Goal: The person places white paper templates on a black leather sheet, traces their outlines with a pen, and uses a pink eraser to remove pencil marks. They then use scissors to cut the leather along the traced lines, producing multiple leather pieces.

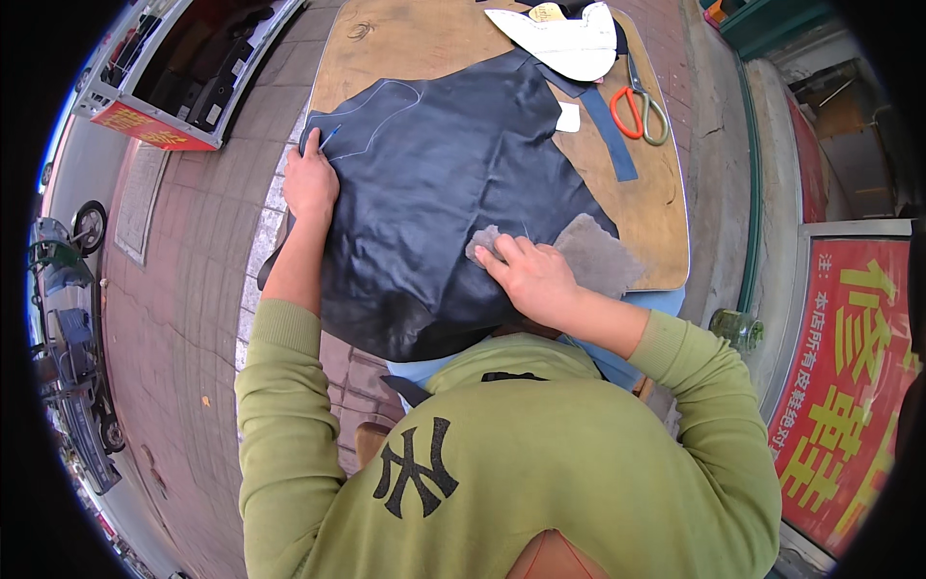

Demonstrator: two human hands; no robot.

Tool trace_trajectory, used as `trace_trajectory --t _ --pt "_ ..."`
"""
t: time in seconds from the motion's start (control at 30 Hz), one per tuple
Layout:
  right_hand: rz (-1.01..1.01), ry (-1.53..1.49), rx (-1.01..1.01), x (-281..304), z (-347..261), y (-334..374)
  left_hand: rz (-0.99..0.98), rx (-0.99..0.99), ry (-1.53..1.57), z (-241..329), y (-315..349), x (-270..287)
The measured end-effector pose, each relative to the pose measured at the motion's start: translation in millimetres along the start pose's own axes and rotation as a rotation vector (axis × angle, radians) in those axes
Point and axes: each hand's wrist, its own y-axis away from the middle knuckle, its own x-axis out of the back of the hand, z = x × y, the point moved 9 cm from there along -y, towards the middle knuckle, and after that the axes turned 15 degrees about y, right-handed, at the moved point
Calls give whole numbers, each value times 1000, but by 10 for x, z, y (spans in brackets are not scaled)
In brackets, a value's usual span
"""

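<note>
A large sheet of black leather (434,203) covers much of the table and hangs over its near edge. A pale curved outline is drawn on its far left part. My left hand (311,183) is at the leather's left edge, closed around a thin blue pen (331,135) that sticks out beside the index finger. Nearer to me, my right hand (535,278) pinches a turned-up bit of the leather whose fuzzy grey underside (482,241) shows at the fingertips. A larger grey flap (593,259) lies folded over just right of that hand.
The wooden table (656,222) bears orange-and-green-handled scissors (640,116), a white shoe-shaped pattern (569,41), a small white piece (568,118) and a dark blue strip (612,135). A display case (183,77) stands left, and a red sign (839,386) right.
</note>
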Motion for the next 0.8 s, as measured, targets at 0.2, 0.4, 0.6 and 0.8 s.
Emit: trace_trajectory --t 0.2,0.4,0.6,0.8 --pt "47 -25 45 106 -30 552 18 -7 -10 -6 2 24" --pt "75 17 -6 -3 319 874 1 5 -7 -22 -3 2" --pt "41 -80 24 94 113 734 6 -7 -7 -15 -13 9" --pt "70 75 -116 -66 455 185 12 -13 -17 -41 -13 -23"
